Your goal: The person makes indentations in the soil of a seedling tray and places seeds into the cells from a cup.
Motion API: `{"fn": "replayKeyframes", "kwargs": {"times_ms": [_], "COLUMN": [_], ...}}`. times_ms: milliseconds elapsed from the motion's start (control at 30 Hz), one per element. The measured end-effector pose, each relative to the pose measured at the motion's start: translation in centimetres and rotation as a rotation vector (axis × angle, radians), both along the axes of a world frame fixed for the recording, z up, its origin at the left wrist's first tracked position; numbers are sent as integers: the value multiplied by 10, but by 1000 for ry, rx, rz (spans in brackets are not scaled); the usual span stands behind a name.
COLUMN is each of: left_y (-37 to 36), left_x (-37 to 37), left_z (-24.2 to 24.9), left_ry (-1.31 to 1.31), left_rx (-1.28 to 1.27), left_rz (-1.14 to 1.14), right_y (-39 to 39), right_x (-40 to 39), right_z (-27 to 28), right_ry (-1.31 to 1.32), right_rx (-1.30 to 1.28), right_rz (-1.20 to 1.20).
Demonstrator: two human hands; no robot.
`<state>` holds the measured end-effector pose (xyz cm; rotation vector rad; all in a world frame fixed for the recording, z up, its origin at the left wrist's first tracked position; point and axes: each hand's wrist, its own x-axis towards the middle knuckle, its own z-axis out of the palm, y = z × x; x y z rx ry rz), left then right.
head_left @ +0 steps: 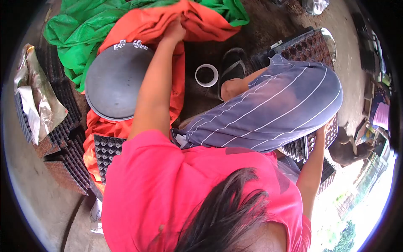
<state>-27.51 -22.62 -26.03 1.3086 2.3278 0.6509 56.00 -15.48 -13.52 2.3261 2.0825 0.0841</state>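
My left hand (pixel 174 31) is closed on a bunched fold of orange cloth (pixel 205 23) at the top centre. Just below and left of it, a round dark grey lid or disc (pixel 119 80) lies on the orange cloth. My right hand (pixel 323 129) is under my bent knee, beside a stack of black cell trays (pixel 300 147); its fingers are mostly hidden, so its hold is unclear. A white-rimmed round container (pixel 206 75) with dark contents stands between the grey disc and my sandalled foot (pixel 232 80).
Green cloth (pixel 79 38) lies at the upper left. More black trays (pixel 69 161) are stacked at the left, with crumpled silvery sheeting (pixel 40 92) above. Soil-filled trays (pixel 306 46) stand at the upper right. A dog (pixel 346 147) and another person (pixel 381 111) are at the right.
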Motion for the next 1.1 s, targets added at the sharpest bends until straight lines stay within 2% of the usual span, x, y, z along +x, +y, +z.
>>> {"fn": "replayKeyframes", "kwargs": {"times_ms": [67, 133, 167, 233, 267, 333, 400, 467, 567, 600, 633, 700, 733, 767, 833, 867, 933, 1000, 1033, 1067, 1100], "left_y": [25, 43, 58, 70, 74, 77, 82, 75, 58, 57, 42, 16, 9, 5, 8, 10, 8, 13, 7, 9, 6], "left_x": [-17, -33, -55, -76, -90, -101, -101, -91, -55, -65, -45, -7, 10, 20, 15, 21, 38, 63, 75, 95, 109], "left_z": [14, 17, -6, -8, -12, -19, -19, -7, 26, -20, -19, 1, 27, 34, 10, 20, 50, 113, 107, 120, 121], "left_ry": [-65, 63, 1, -57, 107, 124, 142, 22, -53, -3, 131, 177, 263, 231, 198, 211, 184, 285, 348, 407, 383], "left_rx": [-3, 47, 110, 37, 20, 18, 16, -74, -64, 30, 35, -110, -272, -296, -331, -313, -303, -661, -390, -268, 43], "left_rz": [22, 73, 106, 123, 48, 21, -1, 34, 18, -53, -74, -147, -201, -182, -165, -176, -45, -279, -323, -412, -477], "right_y": [-5, -7, -8, -11, -12, -14, -15, -17, -20, -20, -19, -22, -23, -24, -26, -28, -30, -31, -32, -31, -30], "right_x": [-10, -9, -21, -22, -23, -24, -26, -27, -34, -39, -40, -45, -53, -60, -73, -77, -82, -86, -87, -88, -89], "right_z": [5, 5, 11, 13, 13, 14, 13, 13, 16, 17, 17, 21, 25, 31, 38, 41, 45, 47, 47, 47, 47], "right_ry": [17, 32, 33, 41, 40, 43, 44, 44, 39, 33, 28, 56, 72, 64, 49, 59, 53, 61, 51, 41, 43], "right_rx": [-1, 1, 0, 1, 0, 0, -4, -5, -1, 0, 2, -27, -9, -29, -44, -47, -43, -34, -36, -38, -37], "right_rz": [-8, -14, -16, -24, -29, -32, -37, -39, -55, -66, -77, -111, -104, -127, -145, -152, -148, -158, -160, -158, -161]}}
